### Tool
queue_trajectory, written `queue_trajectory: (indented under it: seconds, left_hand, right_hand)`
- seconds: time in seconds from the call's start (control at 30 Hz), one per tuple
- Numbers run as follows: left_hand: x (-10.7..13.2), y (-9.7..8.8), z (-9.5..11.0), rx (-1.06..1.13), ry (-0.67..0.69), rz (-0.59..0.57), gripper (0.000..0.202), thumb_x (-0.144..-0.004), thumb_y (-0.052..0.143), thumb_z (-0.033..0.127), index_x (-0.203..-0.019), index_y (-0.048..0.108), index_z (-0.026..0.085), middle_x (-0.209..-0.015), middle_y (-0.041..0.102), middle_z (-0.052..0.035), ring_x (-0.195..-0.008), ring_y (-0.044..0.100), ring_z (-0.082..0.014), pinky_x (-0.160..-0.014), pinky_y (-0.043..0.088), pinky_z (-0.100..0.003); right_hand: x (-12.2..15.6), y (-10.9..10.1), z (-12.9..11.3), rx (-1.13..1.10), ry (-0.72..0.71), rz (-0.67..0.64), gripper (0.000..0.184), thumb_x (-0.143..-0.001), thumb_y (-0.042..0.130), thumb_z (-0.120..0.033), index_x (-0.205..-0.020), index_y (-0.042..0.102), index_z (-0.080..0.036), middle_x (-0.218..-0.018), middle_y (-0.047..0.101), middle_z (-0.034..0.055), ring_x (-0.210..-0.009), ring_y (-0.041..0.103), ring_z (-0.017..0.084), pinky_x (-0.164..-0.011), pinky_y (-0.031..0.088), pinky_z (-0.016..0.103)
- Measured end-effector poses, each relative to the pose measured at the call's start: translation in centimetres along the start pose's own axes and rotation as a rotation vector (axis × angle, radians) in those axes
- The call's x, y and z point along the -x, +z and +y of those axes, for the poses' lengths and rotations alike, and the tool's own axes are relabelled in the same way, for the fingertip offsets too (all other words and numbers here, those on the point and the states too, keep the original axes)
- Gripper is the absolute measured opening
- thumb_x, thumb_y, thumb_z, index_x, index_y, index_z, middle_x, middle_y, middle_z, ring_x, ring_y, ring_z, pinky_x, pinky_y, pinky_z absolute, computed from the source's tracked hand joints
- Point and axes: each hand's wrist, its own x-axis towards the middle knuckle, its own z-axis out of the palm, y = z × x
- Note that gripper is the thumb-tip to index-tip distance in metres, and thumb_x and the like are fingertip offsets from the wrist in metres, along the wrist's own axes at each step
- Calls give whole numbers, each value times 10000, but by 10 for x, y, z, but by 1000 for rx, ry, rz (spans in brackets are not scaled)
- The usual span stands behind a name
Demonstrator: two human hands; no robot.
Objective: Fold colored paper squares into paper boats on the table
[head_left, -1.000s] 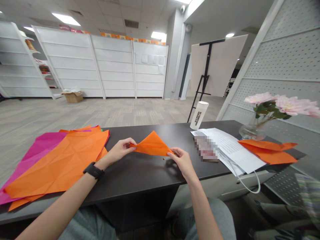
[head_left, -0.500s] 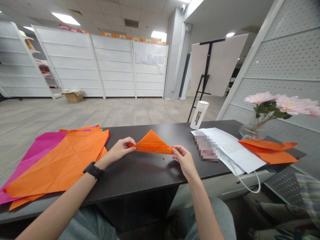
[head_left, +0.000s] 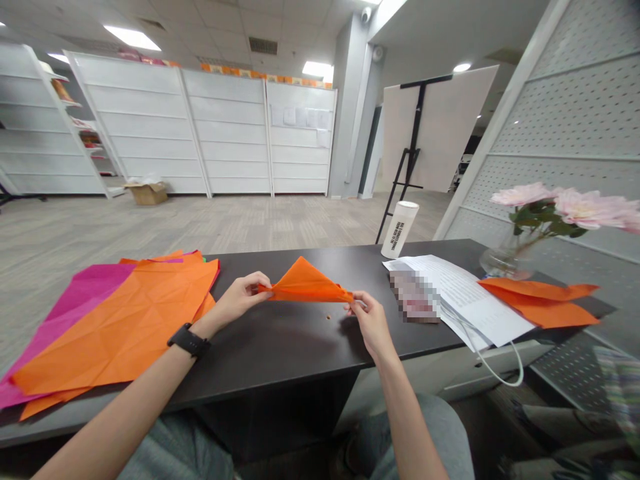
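Observation:
A folded piece of orange paper (head_left: 306, 283) is stretched between my two hands above the dark table, its peak pointing away from me. My left hand (head_left: 246, 293) pinches its left end, and a black watch sits on that wrist. At the other end, the fingers of my right hand (head_left: 369, 315) close on the narrow right tip. The lower edge of the paper is a flat folded band. A tiny brown speck (head_left: 329, 317) lies on the table just below it.
Large orange and magenta sheets (head_left: 115, 313) cover the table's left side. To the right are a white tumbler (head_left: 400, 230), printed papers (head_left: 465, 293) with a white cable, a blurred-out flat item (head_left: 414, 297), folded orange paper (head_left: 545, 303) and a glass vase (head_left: 505, 257) of pink flowers.
My right hand has shifted slightly right along the paper's end, and more of the right tip shows. My left hand keeps its pinch in nearly the same place.

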Motion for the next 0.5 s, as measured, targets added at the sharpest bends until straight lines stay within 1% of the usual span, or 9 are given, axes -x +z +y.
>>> queue_trajectory:
  seconds: [0.07,0.1,0.17,0.23,0.27,0.33,0.4,0.5]
  left_hand:
    - [0,0,1,10,-7,18,174,-813,695,345,-798,655,177,-870,588,-29,-835,579,-172,-770,473,-309]
    - [0,0,1,14,-11,22,176,-811,696,347,-801,656,176,-868,589,-29,-833,582,-172,-768,477,-309]
    - [0,0,1,17,-20,24,177,-801,705,348,-805,665,175,-863,594,-29,-826,585,-172,-759,483,-307]
    - [-1,0,1,17,-26,25,177,-792,712,345,-804,671,174,-856,597,-29,-819,585,-171,-755,485,-306]
    - [-1,1,1,18,-27,26,177,-790,713,345,-803,673,173,-855,597,-28,-817,585,-170,-756,487,-305]
    - [-1,1,1,19,-29,26,178,-788,711,347,-800,673,174,-852,595,-27,-816,585,-170,-758,490,-307]
    - [-1,1,2,17,-30,24,185,-786,711,354,-797,672,173,-854,594,-28,-815,586,-171,-758,494,-310]
    - [-1,1,4,8,-31,15,193,-786,710,359,-793,670,171,-854,596,-32,-814,587,-174,-756,494,-312]
  right_hand:
    - [0,-1,0,2,-6,-15,79,-713,677,-260,-728,683,-182,-791,678,34,-627,562,142,-601,468,285]
    - [1,-1,-2,-3,-7,-26,98,-726,650,-268,-734,691,-180,-814,682,46,-663,579,157,-613,477,293]
    - [2,-1,-5,-46,-17,-39,174,-769,601,-305,-851,702,-190,-895,685,58,-752,615,184,-642,501,308]
    - [4,1,-9,-110,-48,-29,244,-820,587,-356,-1006,664,-218,-963,678,56,-822,634,196,-669,522,321]
    - [5,2,-11,-126,-68,-19,268,-832,605,-380,-1053,632,-231,-980,675,52,-836,638,196,-670,526,320]
    - [6,4,-13,-103,-84,-21,309,-824,665,-412,-1067,582,-240,-942,679,40,-803,645,190,-643,520,306]
    - [6,6,-14,-41,-72,-50,342,-801,713,-419,-1042,551,-238,-841,686,18,-715,643,178,-606,496,291]
    - [7,7,-14,-10,-73,-74,339,-801,722,-427,-1013,532,-242,-765,689,-6,-623,620,160,-584,458,281]
